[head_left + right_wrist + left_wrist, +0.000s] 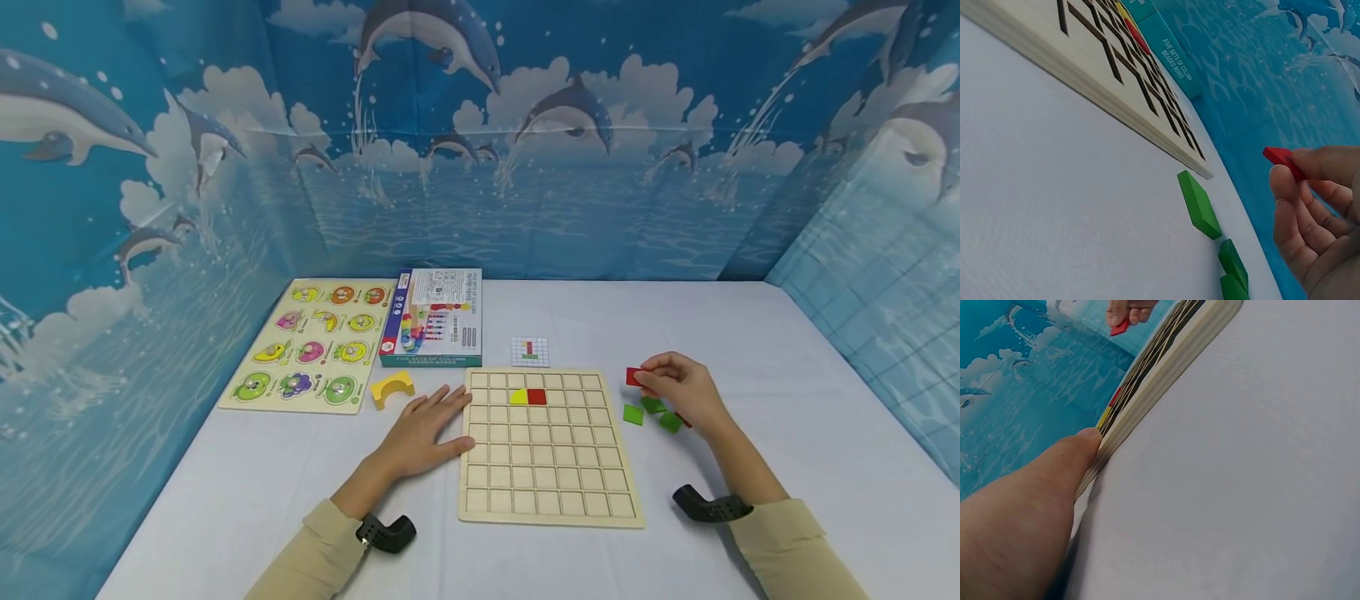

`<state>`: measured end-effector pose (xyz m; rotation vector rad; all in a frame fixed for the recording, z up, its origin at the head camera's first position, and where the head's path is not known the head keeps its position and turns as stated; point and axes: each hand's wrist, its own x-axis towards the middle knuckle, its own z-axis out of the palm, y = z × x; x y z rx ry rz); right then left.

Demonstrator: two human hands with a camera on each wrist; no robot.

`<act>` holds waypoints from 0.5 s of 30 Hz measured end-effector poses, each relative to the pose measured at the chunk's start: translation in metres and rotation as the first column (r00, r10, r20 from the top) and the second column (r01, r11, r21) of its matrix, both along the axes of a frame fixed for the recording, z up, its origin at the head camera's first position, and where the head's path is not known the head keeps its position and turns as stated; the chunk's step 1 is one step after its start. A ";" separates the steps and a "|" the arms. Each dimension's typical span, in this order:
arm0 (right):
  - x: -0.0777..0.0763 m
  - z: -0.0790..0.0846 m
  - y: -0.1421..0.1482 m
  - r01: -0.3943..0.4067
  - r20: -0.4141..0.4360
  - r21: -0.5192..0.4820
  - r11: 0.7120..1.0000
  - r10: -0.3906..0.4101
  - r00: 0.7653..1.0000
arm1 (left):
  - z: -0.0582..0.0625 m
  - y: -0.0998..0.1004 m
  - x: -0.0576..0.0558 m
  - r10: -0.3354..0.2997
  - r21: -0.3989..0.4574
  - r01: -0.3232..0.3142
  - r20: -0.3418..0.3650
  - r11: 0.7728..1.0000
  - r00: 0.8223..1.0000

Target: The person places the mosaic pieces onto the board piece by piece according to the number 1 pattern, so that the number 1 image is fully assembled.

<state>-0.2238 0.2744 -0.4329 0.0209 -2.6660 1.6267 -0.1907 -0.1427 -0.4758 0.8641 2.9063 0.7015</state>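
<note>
1. Pinching the red tile [633, 377] between thumb and fingertips, the right hand [686, 392] holds it raised, with one end sticking out well past the grip; that free end should help in seating it squarely.
2. Steady the board [551, 503], left of the right hand, with light pressure: the left hand [427, 433] has its fingers extended, thumb spread away from them and touching the board's edge.
3. Clear the green tiles [633, 414], just below and to the left of the right hand, so that nothing gets dragged.
4. Consult the card [529, 352], ahead and left of the right hand, before choosing a cell; its pattern is too small to read surely.
5. If placing the tile, lower it level, aligned with the grid lines, without nudging the yellow piece [519, 397] and red piece [537, 397] lying side by side, right of the left hand.
</note>
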 end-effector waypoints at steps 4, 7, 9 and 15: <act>0.001 0.002 -0.006 -0.006 0.010 -0.006 1.000 0.006 1.000 | -0.001 0.000 -0.001 0.004 -0.005 -0.004 0.000 1.000 1.000; 0.004 0.003 -0.010 -0.019 -0.003 -0.009 1.000 0.018 1.000 | -0.001 0.000 -0.001 0.006 -0.012 -0.006 0.003 1.000 1.000; 0.005 0.004 -0.013 -0.034 -0.023 -0.024 0.999 0.034 0.999 | 0.000 0.001 -0.001 0.009 -0.012 -0.009 0.006 1.000 1.000; 0.008 0.006 -0.022 -0.094 -0.048 -0.090 0.992 0.090 0.995 | 0.002 0.002 0.000 0.010 -0.006 -0.010 0.005 1.000 1.000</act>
